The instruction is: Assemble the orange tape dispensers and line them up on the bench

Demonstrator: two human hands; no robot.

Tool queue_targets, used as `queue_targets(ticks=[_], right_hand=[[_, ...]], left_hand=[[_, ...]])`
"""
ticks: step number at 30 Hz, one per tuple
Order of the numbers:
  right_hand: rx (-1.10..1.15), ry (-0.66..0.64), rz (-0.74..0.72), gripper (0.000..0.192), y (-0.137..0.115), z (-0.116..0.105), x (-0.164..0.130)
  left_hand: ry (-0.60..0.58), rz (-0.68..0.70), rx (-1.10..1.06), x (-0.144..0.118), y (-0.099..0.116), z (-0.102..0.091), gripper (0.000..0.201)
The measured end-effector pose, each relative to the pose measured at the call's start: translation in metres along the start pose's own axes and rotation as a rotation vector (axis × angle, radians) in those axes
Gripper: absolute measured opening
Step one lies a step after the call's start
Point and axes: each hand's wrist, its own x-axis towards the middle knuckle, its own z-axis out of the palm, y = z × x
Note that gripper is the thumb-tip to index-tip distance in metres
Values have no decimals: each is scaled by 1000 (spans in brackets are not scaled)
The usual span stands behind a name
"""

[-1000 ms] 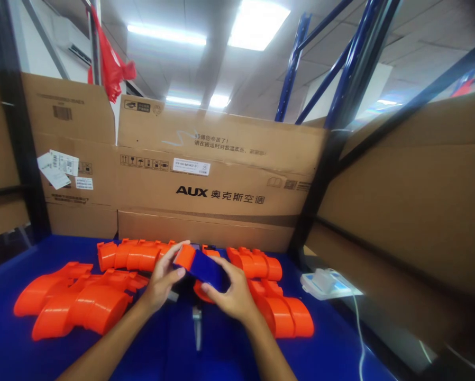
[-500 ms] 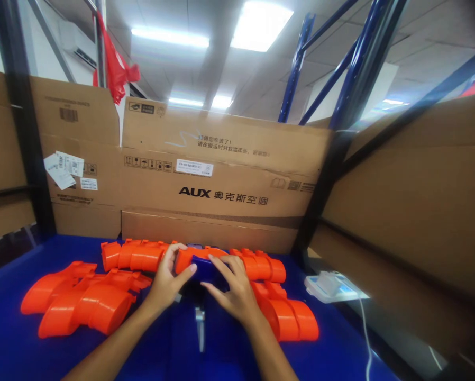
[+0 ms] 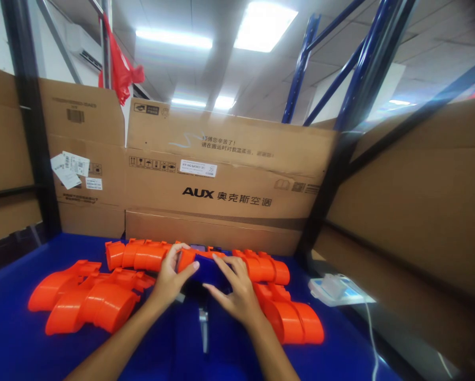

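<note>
- Both of my hands meet over one blue and orange part [image 3: 200,263], which sits low on the blue surface [image 3: 7,338], near its far edge and just in front of the cardboard boxes [image 3: 221,185].
- My left hand [image 3: 170,278] grips the part's orange end, thumb stretched along the near side and fingers [image 3: 179,250] curled over the top.
- My right hand [image 3: 237,293] lies on the blue body of the same part, fingers [image 3: 229,264] spread flat and pressing down on it.
- Behind the part runs a row of orange shells [image 3: 140,255], continuing to the right of my hands as more orange shells [image 3: 267,267].
- Left of my forearm lies a heap of larger orange housings [image 3: 89,299], well apart from the part.
- Just right of my wrist, two more orange pieces [image 3: 295,317] lie side by side.
- A white device [image 3: 335,288] with a cable sits at the right edge of the surface.
</note>
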Motion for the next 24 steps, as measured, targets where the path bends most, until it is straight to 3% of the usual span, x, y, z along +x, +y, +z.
queue_targets(ticks=[4,8,13,15,17,19,24], right_hand=[[14,44,40,72,-3,-3,0],[104,106,139,60,-3,-7,0],[502,106,333,39,-2,-6,2],[622,34,399,43,-4,-2,2],[675,-47,455,47,-6,2,1],[687,-85,485,49,-9,6,0],[627,-12,320,49,-12,1,2]], left_hand=[[-59,18,19,-2,-2,-1,51],[-257,-5,-157,-8,-4,-1,59],[-398,-76,-332,-15,-3,1,79],[-410,-121,-305,-18,-4,2,72],[-340,-151,-256,-19,-5,3,50],[-190,-164,-230,-19,-7,4,36],[80,-243,-369,-8,-6,8,34]])
